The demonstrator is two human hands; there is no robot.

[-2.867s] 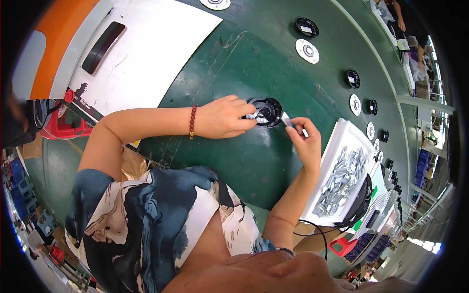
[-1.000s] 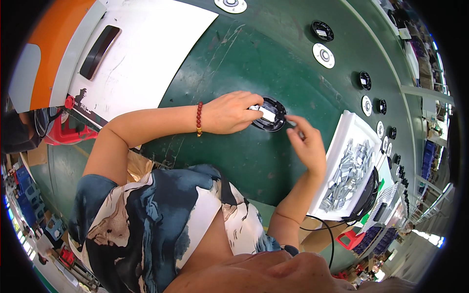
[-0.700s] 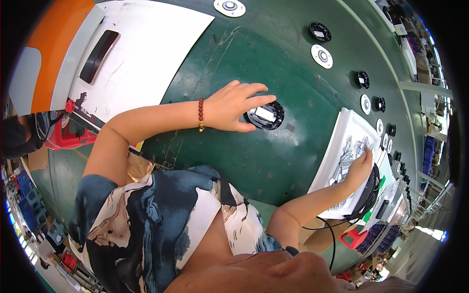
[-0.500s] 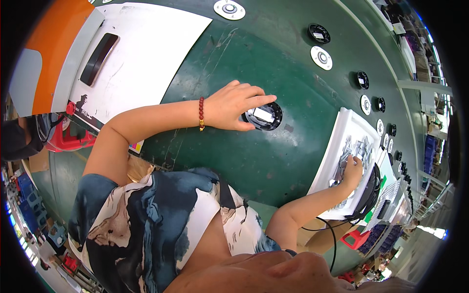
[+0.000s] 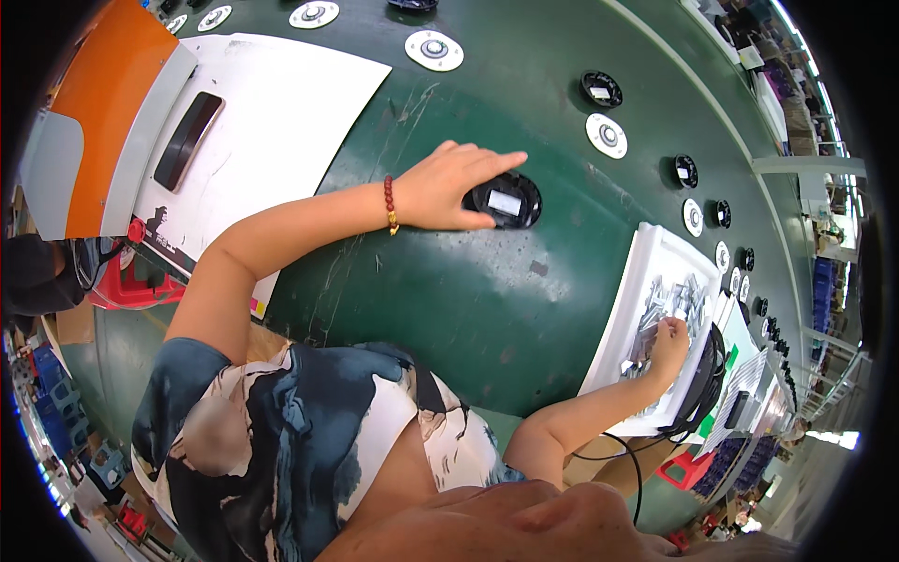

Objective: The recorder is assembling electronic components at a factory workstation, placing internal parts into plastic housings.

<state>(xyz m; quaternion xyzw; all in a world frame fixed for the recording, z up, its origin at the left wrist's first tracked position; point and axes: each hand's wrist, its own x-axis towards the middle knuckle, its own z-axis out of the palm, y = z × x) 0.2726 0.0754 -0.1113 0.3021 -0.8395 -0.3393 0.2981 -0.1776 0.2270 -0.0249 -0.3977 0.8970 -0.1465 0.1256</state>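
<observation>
My left hand (image 5: 445, 189) reaches across the green table with its thumb and forefinger about the left side of a round black housing (image 5: 530, 200). A white rectangular label or piece lies inside this housing. The fingers hold the rim, and the hand hides part of it. To the right, my right hand (image 5: 669, 350) is in a white tray (image 5: 613, 348) over a heap of small silvery-grey pieces (image 5: 691, 292). Its fingertips are drawn together at the heap; whatever they pinch is too small to make out.
Black housings (image 5: 601, 89) and white discs (image 5: 607, 136) stand in a row along the far side and down the right. At left, a dark phone-like object (image 5: 189, 140) lies on a white sheet (image 5: 286, 103) beside an orange-and-grey machine (image 5: 103, 122). Black cable (image 5: 704, 389) coils by the tray.
My left hand has slid the black housing a little away from me across the table and turned it slightly. My right hand stays in the tray, its fingertips now closer together.
</observation>
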